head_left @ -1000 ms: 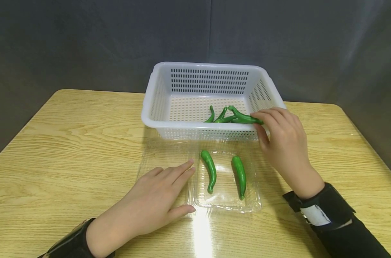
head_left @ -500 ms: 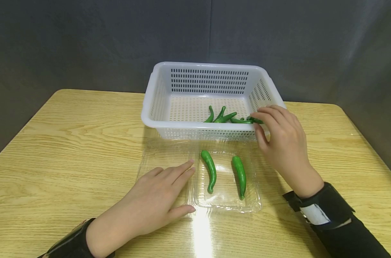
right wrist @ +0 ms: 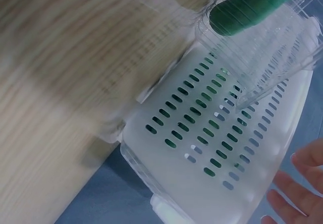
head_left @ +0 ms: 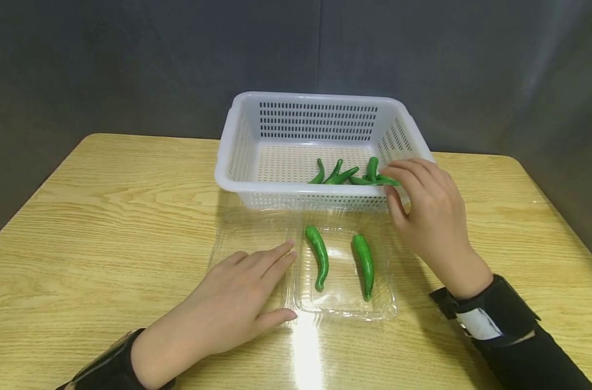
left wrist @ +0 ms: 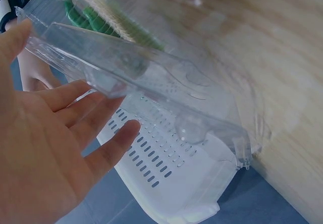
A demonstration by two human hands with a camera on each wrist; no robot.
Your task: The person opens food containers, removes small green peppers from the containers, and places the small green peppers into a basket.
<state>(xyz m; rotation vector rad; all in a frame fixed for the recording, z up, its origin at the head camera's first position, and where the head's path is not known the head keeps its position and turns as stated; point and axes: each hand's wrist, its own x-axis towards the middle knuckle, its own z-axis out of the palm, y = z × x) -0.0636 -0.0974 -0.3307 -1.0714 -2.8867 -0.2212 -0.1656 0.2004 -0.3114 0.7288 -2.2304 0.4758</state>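
Note:
My left hand [head_left: 232,303] rests with extended fingers on the hinge side of a clear plastic clamshell container [head_left: 340,313], which lies opened flat. Two green chili peppers, a left one [head_left: 319,259] and a right one [head_left: 364,265], lie apart in its right half. Over the front right rim of a white perforated basket [head_left: 276,188] reaches my right hand [head_left: 430,211], fingers bent loosely. Its fingertips are beside a raised green chili pepper [head_left: 372,167] and a lower one [head_left: 390,182]. In the right wrist view, nothing shows between thumb and fingers [right wrist: 292,196].
Several more green chili peppers [head_left: 342,176] lie along the basket's front inside, partly hidden by the rim. The wooden table [head_left: 105,227] carries basket and container. A dark grey cloth wall [head_left: 179,65] stands behind.
The chili pepper at my right fingertips has dropped from its raised, slanting position among the others. Another pepper end now stands up beside the fingers. My left hand has stayed still.

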